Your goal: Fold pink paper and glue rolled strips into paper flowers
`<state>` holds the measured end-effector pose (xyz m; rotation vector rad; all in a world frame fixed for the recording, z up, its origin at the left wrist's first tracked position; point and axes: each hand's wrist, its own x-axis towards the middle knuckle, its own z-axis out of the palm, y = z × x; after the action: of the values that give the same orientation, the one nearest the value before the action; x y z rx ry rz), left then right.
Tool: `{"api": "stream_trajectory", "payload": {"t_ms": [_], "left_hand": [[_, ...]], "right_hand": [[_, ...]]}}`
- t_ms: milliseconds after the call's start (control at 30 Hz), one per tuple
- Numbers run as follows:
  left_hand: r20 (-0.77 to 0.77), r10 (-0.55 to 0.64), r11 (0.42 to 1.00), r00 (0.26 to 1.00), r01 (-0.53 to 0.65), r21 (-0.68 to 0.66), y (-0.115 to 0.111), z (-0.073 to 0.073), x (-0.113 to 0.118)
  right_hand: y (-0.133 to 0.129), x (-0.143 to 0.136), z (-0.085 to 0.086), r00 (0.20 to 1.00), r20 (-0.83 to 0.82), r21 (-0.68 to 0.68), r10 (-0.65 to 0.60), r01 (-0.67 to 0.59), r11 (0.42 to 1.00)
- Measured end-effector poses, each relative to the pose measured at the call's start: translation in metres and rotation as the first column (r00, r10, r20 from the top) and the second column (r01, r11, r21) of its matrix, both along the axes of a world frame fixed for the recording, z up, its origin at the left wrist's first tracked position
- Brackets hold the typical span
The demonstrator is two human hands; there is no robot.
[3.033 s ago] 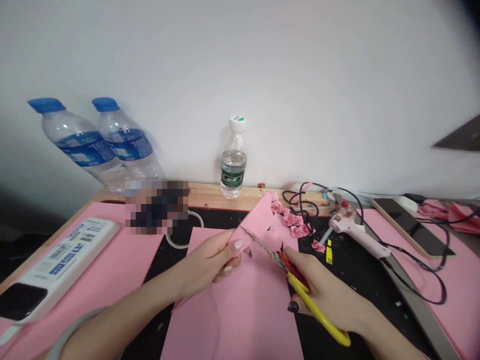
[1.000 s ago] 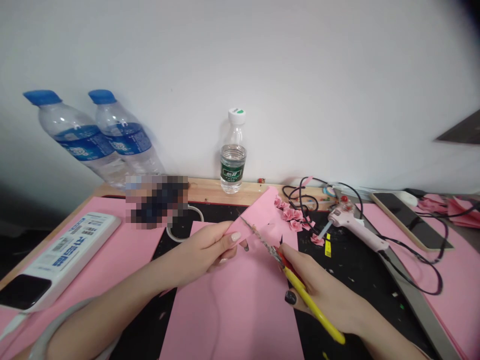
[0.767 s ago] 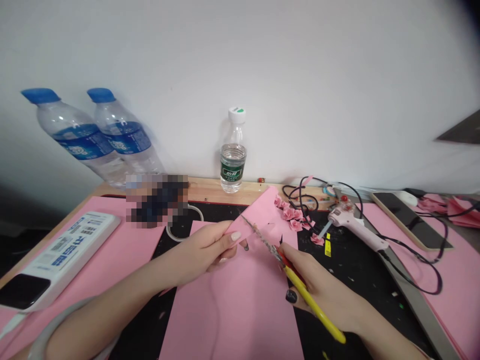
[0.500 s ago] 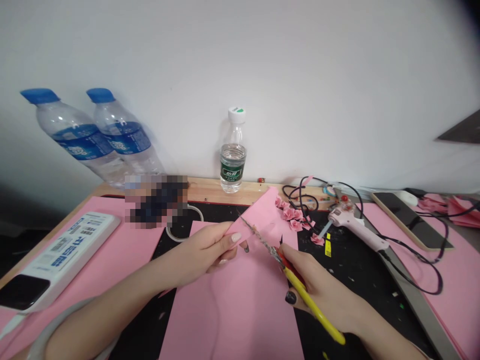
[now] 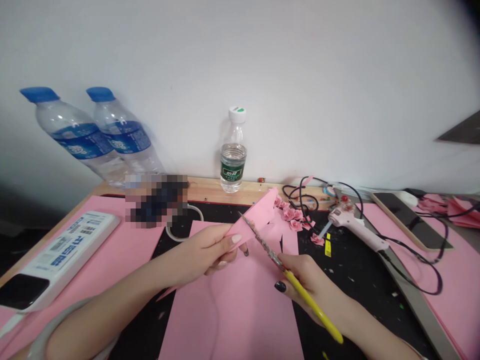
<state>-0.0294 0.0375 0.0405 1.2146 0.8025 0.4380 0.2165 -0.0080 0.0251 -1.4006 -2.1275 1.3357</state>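
My left hand (image 5: 219, 246) pinches a folded piece of pink paper (image 5: 262, 210) between thumb and fingers, above the middle of the mat. Wrapped round yellow-handled scissors (image 5: 309, 302), my right hand (image 5: 307, 280) is closed, and its fingers partly hide the grips. The scissors' blades lie across the folded paper, just right of my left fingertips. Below both hands a large pink sheet (image 5: 240, 320) lies flat. Several small pink paper roses (image 5: 292, 217) sit just beyond the paper's right side.
A hot glue gun (image 5: 356, 227) with looping black cables lies at the right, near a phone (image 5: 410, 220). A clear water bottle (image 5: 232, 170) stands by the wall. Two blue-capped bottles (image 5: 78, 135) and a white power bank (image 5: 63, 260) are at the left. A black mat (image 5: 337, 300) covers the table.
The scissors' blades have come closer together across the folded paper, and my right fingers have drawn in. A cut edge shows at the paper's right side. My left hand stays nearly still.
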Motion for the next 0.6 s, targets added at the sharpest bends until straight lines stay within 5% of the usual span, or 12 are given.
{"api": "stream_trajectory", "payload": {"t_ms": [333, 600], "left_hand": [[0.039, -0.110, 0.990, 0.993, 0.113, -0.082, 0.000, 0.002, -0.002], [0.009, -0.127, 0.987, 0.992, 0.128, -0.095, -0.002, 0.009, -0.001]], "right_hand": [[-0.006, -0.002, 0.024, 1.000, 0.020, 0.118, -0.019, 0.016, 0.993], [-0.006, -0.002, 0.009, 0.999, -0.013, -0.012, -0.032, 0.032, 0.999]]}}
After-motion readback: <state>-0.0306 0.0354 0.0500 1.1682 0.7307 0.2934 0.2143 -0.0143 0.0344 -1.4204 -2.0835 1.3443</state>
